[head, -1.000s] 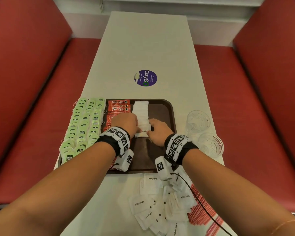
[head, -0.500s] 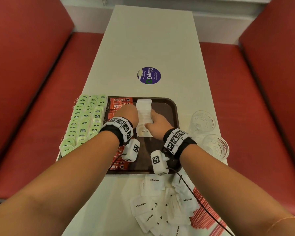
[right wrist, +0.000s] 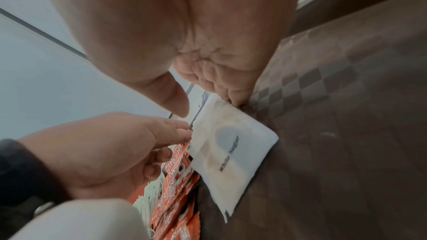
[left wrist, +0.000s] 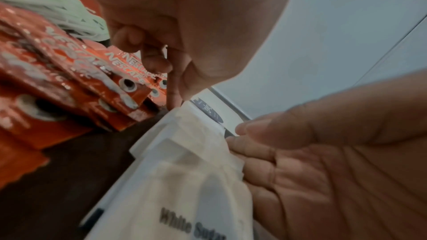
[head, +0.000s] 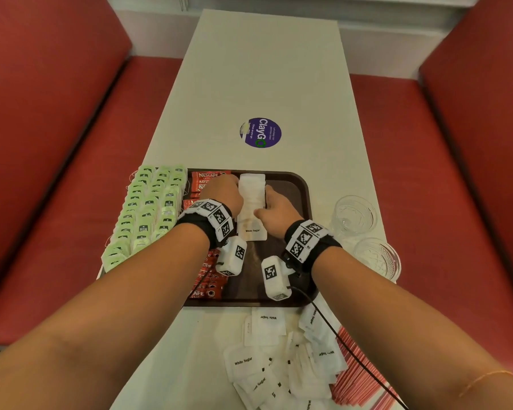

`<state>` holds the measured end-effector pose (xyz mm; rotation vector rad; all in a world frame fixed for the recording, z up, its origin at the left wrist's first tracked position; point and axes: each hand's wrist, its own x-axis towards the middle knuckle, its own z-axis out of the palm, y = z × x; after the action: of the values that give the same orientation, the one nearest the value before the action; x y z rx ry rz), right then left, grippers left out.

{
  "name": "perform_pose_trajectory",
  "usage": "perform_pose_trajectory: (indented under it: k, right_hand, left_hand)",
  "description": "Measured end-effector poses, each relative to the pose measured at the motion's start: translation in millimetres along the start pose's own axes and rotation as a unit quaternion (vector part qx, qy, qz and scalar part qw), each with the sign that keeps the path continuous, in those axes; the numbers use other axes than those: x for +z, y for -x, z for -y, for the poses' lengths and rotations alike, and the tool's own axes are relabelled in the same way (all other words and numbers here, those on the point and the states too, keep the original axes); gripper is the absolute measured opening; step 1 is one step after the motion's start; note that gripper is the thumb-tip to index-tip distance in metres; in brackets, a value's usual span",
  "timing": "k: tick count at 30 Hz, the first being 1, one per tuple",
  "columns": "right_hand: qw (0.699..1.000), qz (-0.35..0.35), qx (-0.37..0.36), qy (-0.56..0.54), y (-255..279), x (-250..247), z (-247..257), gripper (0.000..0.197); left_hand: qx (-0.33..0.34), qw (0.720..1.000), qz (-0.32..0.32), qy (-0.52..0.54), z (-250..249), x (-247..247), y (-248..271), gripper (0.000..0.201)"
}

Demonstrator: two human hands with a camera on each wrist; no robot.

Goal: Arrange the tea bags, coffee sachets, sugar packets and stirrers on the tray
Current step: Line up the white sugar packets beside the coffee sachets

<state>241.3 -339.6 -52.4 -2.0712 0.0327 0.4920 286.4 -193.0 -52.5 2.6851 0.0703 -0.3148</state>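
The sugar packets (head: 251,202) lie in an overlapping white column on the brown tray (head: 296,187), just right of the red coffee sachets (head: 203,180). The left hand (head: 224,192) presses the column's left edge with straightened fingers (right wrist: 177,132), holding nothing. The right hand (head: 276,207) sets its fingers (left wrist: 254,145) flat against the right edge, thumb raised clear, so the row is squeezed square between both palms.

These packets look light, thin and limp, with loose sugar shifting inside; they would likely slide over one another at a nudge and buckle if pushed hard. Gentle side pressure along the edges suits them, or a pinch at a flat sealed end when lifting one.

Green tea bags (head: 148,208) sit in rows at the tray's left side. More loose sugar packets (head: 264,365) are scattered on the surface (head: 264,69) nearer the person, beside red stirrers (head: 359,386), so both still look due for the tray. Two clear glasses (head: 356,216) stand right of it.
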Motion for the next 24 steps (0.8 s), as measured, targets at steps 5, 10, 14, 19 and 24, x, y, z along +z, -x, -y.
perform_pose_trajectory:
  k: [5,10,14,19,24]
  right_hand:
    - [1.000,-0.003,0.008,-0.005,-8.2,2.2,2.7,0.054]
    - [1.000,-0.006,0.001,-0.006,-5.4,-0.8,7.3,0.055]
    - [0.999,-0.017,-0.004,0.031,12.4,-10.1,7.7,0.045]
    - [0.988,-0.070,0.002,0.139,30.5,-9.8,-2.8,0.041]
    - [0.981,-0.040,0.047,0.186,28.2,1.2,-7.0,0.055]
  left_hand:
    - [0.007,0.999,0.024,-0.027,-5.1,-2.8,-4.4,0.027]
    - [0.011,1.000,0.025,-0.012,1.0,-4.8,-1.4,0.026]
    - [0.035,0.999,-0.028,-0.013,13.8,-9.8,16.7,0.029]
    - [0.046,0.996,0.006,-0.070,25.3,-10.7,48.4,0.033]
    - [0.049,0.992,0.027,-0.112,22.8,-0.6,62.4,0.063]
